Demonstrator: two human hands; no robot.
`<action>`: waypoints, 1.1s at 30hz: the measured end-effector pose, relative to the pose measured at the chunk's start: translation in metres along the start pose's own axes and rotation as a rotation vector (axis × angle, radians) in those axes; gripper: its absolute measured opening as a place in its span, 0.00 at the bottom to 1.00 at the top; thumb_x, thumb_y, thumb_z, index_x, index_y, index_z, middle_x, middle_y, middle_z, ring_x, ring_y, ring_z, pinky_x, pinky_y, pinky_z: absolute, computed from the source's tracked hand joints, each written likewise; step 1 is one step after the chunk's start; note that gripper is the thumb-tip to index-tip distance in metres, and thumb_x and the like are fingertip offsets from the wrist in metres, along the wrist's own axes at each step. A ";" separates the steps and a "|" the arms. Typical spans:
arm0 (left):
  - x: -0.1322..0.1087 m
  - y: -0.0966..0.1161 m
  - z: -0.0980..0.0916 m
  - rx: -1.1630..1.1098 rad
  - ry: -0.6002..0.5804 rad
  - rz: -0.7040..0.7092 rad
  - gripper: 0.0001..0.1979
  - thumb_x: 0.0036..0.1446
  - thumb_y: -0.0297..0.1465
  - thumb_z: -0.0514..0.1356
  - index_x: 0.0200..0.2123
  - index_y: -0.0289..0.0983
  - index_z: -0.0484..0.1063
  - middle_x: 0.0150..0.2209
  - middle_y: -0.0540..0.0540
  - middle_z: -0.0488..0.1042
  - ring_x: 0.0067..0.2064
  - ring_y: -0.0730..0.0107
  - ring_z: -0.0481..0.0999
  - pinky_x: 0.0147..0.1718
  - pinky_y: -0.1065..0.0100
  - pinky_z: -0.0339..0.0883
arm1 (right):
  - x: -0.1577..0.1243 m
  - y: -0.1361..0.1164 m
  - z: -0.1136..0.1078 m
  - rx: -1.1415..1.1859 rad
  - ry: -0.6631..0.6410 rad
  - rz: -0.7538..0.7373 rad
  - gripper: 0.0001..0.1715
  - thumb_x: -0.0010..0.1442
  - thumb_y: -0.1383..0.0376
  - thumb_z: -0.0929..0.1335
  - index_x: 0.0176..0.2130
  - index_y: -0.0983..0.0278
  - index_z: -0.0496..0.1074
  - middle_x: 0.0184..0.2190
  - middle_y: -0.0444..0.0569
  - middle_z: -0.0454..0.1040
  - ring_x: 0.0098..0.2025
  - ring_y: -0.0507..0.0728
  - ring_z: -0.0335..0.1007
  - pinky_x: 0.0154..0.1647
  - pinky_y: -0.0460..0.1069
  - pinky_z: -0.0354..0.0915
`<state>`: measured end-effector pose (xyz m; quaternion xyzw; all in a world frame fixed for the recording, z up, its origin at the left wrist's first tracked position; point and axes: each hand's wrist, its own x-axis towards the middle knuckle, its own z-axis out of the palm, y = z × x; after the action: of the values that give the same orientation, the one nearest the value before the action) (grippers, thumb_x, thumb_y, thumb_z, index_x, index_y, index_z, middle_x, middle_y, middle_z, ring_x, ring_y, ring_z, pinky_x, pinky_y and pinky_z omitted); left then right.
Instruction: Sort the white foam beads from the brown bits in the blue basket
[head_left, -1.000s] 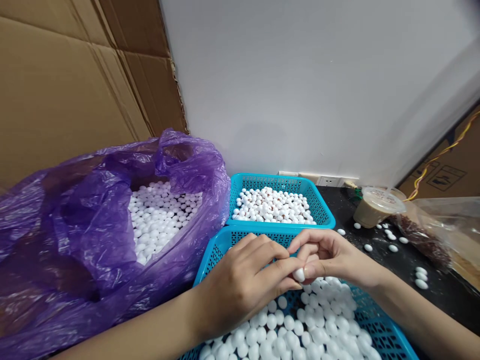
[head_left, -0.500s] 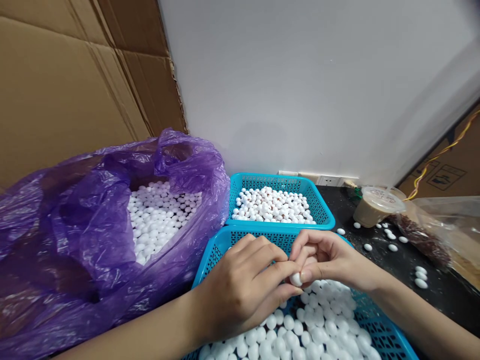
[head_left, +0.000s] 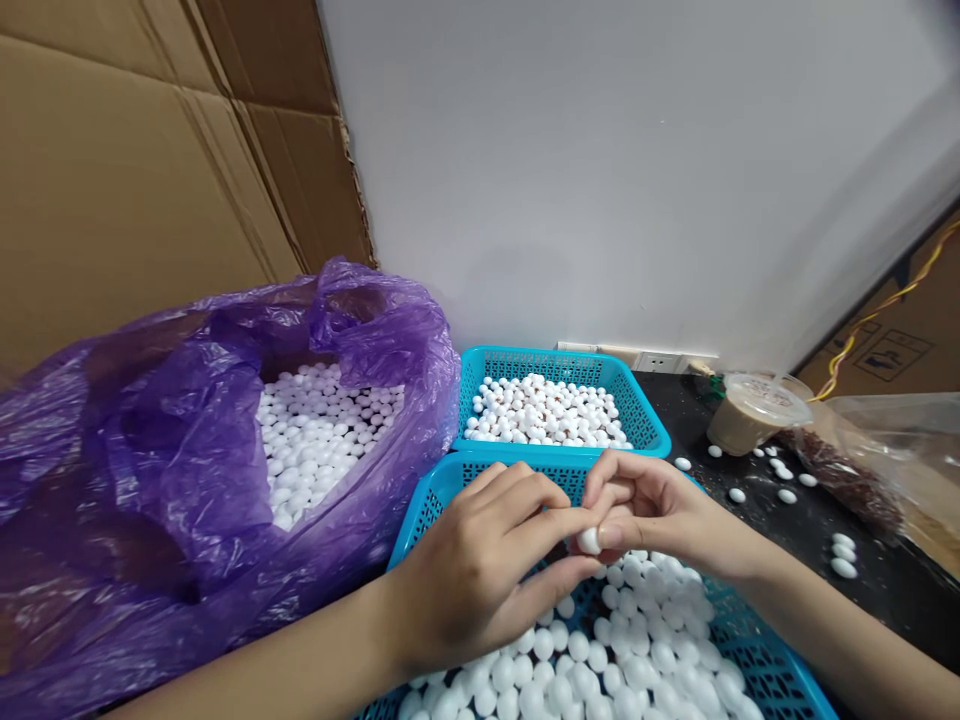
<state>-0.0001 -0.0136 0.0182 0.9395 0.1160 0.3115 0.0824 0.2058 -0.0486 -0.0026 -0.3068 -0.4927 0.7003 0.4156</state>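
A small white ball (head_left: 589,541), smooth like foam, is pinched at the fingertips of both hands above the near blue basket (head_left: 420,505). My right hand (head_left: 652,510) grips it between thumb and curled fingers. From the other side, the index finger and thumb of my left hand (head_left: 487,570) close around the same ball; its other fingers are bent. Many similar white balls (head_left: 570,680) fill the basket beneath. Part of the basket and its contents is hidden by my hands and forearms.
Behind stands a second blue basket (head_left: 651,440) of smaller white balls. A purple plastic bag (head_left: 187,470) at left holds more. On the black table (head_left: 787,560) are loose balls, a lidded cup (head_left: 750,420) and a bag of dark red bits (head_left: 844,480). Cardboard (head_left: 135,150) and a wall flank them.
My fingers have shifted slightly on the ball, and my left thumb has moved a little lower and apart from the index finger. Everything else stays in place.
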 end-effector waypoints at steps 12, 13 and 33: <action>-0.002 -0.001 0.001 0.005 -0.018 0.030 0.09 0.59 0.27 0.55 0.43 0.36 0.67 0.33 0.48 0.69 0.33 0.71 0.66 0.32 0.68 0.60 | 0.000 -0.001 0.000 0.023 -0.010 0.004 0.12 0.51 0.74 0.72 0.36 0.66 0.69 0.28 0.44 0.76 0.30 0.47 0.73 0.32 0.41 0.69; -0.002 -0.001 0.001 0.015 -0.017 0.042 0.09 0.59 0.26 0.54 0.43 0.36 0.67 0.32 0.48 0.69 0.33 0.71 0.66 0.32 0.68 0.60 | 0.000 -0.001 0.000 0.024 -0.009 0.003 0.12 0.50 0.74 0.72 0.35 0.66 0.69 0.28 0.44 0.76 0.30 0.47 0.73 0.32 0.41 0.69; -0.003 -0.001 -0.002 -0.207 0.138 -0.044 0.15 0.57 0.30 0.57 0.47 0.33 0.63 0.36 0.46 0.69 0.37 0.71 0.68 0.37 0.69 0.65 | 0.003 0.000 -0.002 -0.378 0.066 -0.053 0.12 0.53 0.67 0.71 0.38 0.63 0.66 0.34 0.44 0.72 0.37 0.50 0.69 0.38 0.45 0.65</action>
<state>-0.0034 -0.0131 0.0178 0.8996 0.1092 0.3839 0.1774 0.2064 -0.0446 -0.0031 -0.3891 -0.6093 0.5738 0.3849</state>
